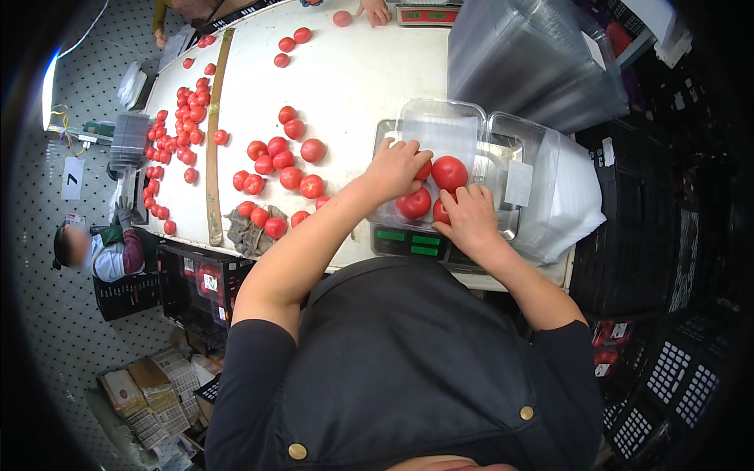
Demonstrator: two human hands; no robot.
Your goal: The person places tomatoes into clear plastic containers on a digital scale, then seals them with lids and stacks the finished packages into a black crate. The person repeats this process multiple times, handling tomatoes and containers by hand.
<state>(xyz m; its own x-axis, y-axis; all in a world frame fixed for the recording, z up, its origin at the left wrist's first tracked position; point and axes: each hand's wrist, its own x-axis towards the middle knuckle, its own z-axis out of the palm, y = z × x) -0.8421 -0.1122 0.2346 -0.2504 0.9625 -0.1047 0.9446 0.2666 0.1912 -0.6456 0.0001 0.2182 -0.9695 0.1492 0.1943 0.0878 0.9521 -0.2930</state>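
In front of me an open clear plastic clamshell box [443, 109] lies on the metal pan of a digital scale [410, 242]. Several red tomatoes [450, 173] sit inside it. My left hand [398, 167] reaches in at the left side, its fingers over a tomato [423, 171] that they partly hide. My right hand [469, 216] has its fingers on another tomato [441, 211] near the box's front edge. A further tomato [413, 204] lies between the hands. The box's lid [518, 176] is folded open to the right, with a white label on it.
Loose tomatoes [290, 178] lie left of the box, some beside a crumpled grey cloth [242, 231]. Stacked clear boxes [512, 59] stand behind; white liner sheets [574, 200] lie right. A co-worker's hand [374, 10] is at the far edge; another person [106, 250] is at left.
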